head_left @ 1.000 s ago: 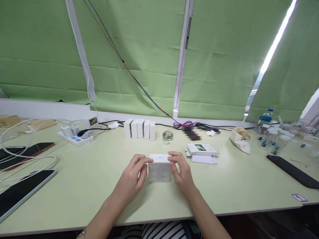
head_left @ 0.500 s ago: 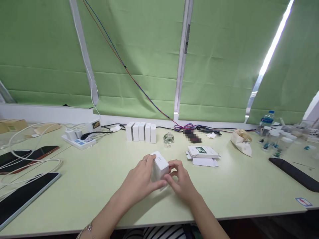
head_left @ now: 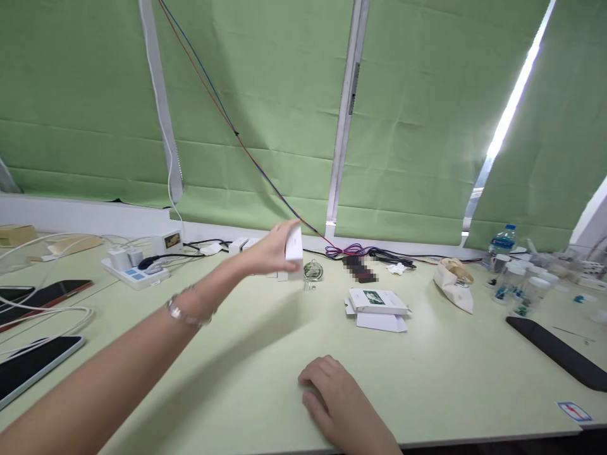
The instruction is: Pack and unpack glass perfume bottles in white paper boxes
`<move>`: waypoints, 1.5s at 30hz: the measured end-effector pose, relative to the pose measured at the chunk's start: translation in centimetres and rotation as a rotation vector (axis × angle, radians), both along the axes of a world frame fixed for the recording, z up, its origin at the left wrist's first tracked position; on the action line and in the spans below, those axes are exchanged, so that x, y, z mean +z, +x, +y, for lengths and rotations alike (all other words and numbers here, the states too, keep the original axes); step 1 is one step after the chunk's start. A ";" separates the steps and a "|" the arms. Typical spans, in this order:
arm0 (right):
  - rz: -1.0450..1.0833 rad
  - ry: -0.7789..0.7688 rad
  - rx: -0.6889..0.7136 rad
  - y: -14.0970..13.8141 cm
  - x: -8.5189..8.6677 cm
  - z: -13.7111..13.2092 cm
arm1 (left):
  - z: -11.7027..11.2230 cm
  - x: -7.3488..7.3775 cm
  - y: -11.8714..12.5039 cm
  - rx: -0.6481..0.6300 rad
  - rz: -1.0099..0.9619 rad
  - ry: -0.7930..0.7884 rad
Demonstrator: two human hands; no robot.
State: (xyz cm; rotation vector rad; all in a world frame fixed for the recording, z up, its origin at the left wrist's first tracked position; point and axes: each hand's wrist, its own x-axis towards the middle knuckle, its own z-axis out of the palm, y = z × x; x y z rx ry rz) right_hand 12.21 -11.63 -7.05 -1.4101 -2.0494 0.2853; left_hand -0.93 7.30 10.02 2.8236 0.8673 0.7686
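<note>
White box gripped by left hand over pale green table; green blinds behind.

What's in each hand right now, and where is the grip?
Left hand grips the small white box by its left side, fingers over the top. Right hand rests on the table, holding nothing.

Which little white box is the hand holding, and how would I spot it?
Look at the far edge of the pale green table, below the green blinds. A row of white boxes stands there; the left hand holds one more small white box above the row's right end, the only one lifted off the table.
</note>
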 end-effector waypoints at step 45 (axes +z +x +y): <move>0.064 0.038 -1.212 13.2 3.1 7.0 | -1.8 -13.9 -5.1 0.168 0.097 -0.115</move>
